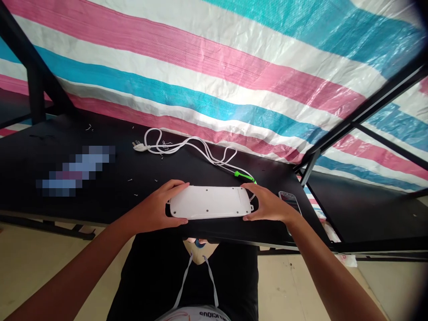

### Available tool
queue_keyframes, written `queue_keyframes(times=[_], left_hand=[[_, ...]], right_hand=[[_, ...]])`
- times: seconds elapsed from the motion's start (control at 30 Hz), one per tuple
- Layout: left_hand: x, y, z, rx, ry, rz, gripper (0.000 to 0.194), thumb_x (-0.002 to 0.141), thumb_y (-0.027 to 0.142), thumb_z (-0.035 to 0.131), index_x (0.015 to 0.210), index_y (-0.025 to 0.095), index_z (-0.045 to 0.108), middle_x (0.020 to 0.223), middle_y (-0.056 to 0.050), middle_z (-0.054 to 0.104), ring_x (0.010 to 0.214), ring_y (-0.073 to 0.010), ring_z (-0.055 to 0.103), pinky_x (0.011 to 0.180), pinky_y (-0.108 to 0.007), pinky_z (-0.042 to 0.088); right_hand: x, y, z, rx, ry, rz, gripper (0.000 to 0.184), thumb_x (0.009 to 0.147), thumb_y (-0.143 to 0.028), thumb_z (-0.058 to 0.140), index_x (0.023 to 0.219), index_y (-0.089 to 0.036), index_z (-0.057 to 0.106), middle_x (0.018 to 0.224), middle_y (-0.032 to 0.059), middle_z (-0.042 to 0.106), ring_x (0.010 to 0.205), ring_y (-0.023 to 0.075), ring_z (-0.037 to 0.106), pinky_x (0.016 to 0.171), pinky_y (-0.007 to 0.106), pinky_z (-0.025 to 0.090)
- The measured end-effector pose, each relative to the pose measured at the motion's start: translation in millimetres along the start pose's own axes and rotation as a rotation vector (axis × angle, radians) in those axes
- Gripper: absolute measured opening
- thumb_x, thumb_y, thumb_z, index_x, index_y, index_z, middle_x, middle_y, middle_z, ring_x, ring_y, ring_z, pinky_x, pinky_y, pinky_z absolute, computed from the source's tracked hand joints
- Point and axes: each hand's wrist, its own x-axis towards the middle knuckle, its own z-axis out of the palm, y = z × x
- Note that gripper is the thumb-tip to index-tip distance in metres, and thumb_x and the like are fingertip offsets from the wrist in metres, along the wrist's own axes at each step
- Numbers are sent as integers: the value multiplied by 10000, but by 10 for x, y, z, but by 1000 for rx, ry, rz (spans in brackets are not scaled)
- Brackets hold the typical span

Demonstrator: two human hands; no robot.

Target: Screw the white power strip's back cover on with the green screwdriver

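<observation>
Person seated at the near edge of a black bench (110, 203). Both bare hands on one long white casing (210, 203), held level at the middle of the near edge, its long sides running along that edge. Flat face up, small dark screws dotted about it. Cannot tell whether its underside rests on the bench top.

Left hand (160, 207) wraps the left end: digits parted, tips pinching the casing across its width, one at the far side, one at the near. Right hand (265, 203) grips the right end in the same way, digits parted and tips on both long sides. Remaining fingers mostly hidden from where I stand.

White cord (203, 149) comes off by the right hand and lies in loose loops toward the far edge. A bright green tie (244, 177) sits on it, just beyond the casing's right end. White plug (139, 146) at the cord's left, pins pointing toward the bench's left end.

Phone (289, 199) near the right end, partly behind the right forearm. White scraps (136, 195) scattered on the left half. Striped sheeting (200, 58) hangs beyond the far edge.
</observation>
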Motion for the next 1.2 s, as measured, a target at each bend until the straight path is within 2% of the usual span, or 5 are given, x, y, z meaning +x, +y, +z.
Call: queue_keyframes(times=[0.27,0.57,0.8,1.03,1.2], left_hand=[[26,-40,6,22,12,-10,954,809,640,830,1621,302,460,1659,-80,420,1455,-340,542,1210,-373,484],[-6,7,49,58,-14,0,885,902,617,740,1652,363,345,1675,-58,372,1465,-317,522,1126,-350,541],[0,5,79,68,18,41,880,914,603,712,1654,311,335,1676,-96,370,1509,-348,458,1228,-429,454],[11,-60,97,65,4,62,887,918,600,712,1665,315,329,1666,-97,355,1511,-363,444,1226,-420,449],[13,-120,72,67,-29,65,922,916,617,711,1683,327,290,1668,-109,320,1522,-376,421,1230,-436,441]], right_hand=[[-11,31,79,68,-1,54,1077,677,-576,930,1587,-246,456,1660,146,472,1524,372,471,1257,542,414],[97,19,84,16,-52,51,1205,636,-694,920,1617,-206,419,1669,196,438,1548,405,418,1280,573,357],[188,-38,46,-32,-104,11,1211,602,-691,937,1573,-153,452,1628,218,455,1538,407,407,1287,568,339],[49,16,-81,110,-160,53,1132,711,-608,908,1657,-292,371,1703,139,393,1564,379,410,1280,532,369],[62,24,-45,72,-123,37,1124,685,-559,939,1636,-268,415,1674,151,441,1558,383,421,1291,541,351]])
